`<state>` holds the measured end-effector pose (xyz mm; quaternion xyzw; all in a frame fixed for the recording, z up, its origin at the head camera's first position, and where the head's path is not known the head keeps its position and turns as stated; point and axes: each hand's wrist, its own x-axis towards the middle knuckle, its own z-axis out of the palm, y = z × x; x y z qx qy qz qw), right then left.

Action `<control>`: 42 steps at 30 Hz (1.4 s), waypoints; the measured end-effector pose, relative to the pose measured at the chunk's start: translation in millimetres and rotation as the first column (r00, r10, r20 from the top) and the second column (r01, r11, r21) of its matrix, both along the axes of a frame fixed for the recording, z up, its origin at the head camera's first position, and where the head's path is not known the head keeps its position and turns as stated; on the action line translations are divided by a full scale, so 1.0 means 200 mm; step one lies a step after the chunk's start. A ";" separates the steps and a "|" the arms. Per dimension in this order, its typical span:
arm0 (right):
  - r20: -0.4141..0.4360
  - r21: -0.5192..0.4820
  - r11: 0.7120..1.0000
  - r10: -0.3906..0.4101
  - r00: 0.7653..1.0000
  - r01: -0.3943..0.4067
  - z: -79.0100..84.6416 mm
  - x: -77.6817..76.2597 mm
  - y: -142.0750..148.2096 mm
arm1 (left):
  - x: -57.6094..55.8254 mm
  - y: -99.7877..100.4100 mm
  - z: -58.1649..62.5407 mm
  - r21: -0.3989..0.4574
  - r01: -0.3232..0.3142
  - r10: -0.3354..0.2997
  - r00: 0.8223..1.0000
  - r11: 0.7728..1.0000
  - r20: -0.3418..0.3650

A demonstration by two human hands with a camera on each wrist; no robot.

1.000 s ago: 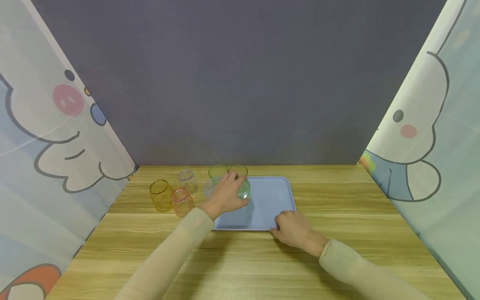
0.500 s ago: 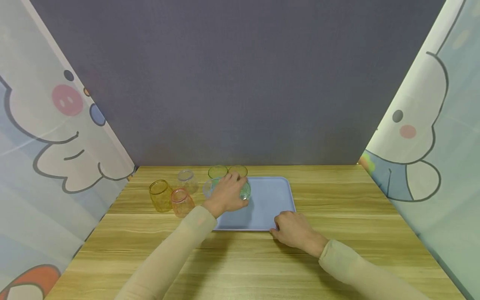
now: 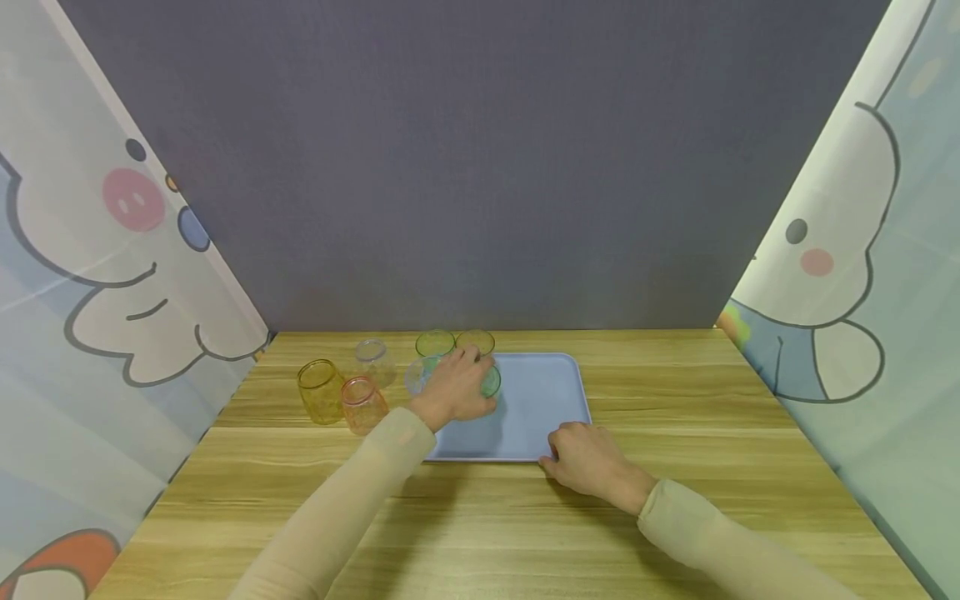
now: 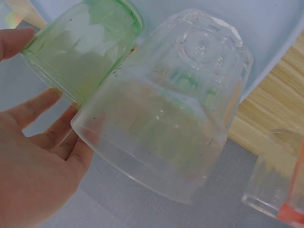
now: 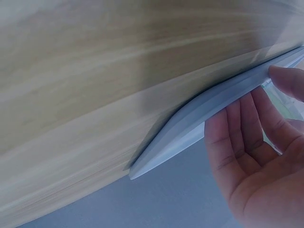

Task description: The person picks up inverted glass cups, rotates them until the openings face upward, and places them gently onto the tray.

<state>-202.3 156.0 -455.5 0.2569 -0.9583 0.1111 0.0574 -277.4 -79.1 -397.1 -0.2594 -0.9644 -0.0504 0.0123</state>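
Note:
My left hand (image 3: 456,387) is over the left part of the blue tray (image 3: 536,408). It pinches a green transparent cup (image 4: 85,45) by the rim, with the thumb on one side and fingertips on the other. Close beside that cup, a clear cup (image 4: 161,123) stands near the back of my fingers. At the tray's near right corner, my right hand (image 3: 588,458) grips the edge; in the right wrist view its thumb and curled fingers (image 5: 221,142) hold the rim. In the head view my left hand covers much of the green cup.
A green-rimmed cup (image 3: 435,343) and a yellowish cup (image 3: 477,341) stand at the tray's back left. Left of the tray, an amber cup (image 3: 322,396), a pink cup (image 3: 365,410) and another clear cup (image 3: 377,365) stand on the wooden table (image 3: 675,400). A dark panel (image 3: 487,167) rises behind.
My left hand has shifted very slightly to the right with the green cup. The right hand and the tray look unmoved.

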 end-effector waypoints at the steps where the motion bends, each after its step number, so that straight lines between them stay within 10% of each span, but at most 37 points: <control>1: 0.001 -0.001 1.000 0.000 1.000 0.000 0.00 0.00 0.00 | 0.00 0.00 0.00 -0.004 0.001 -0.001 1.000 1.000 -0.002; 42: -0.008 0.011 1.000 -0.018 1.000 0.018 0.01 0.02 -0.01 | 0.02 -0.05 0.02 -0.046 0.027 -0.029 0.998 0.999 -0.047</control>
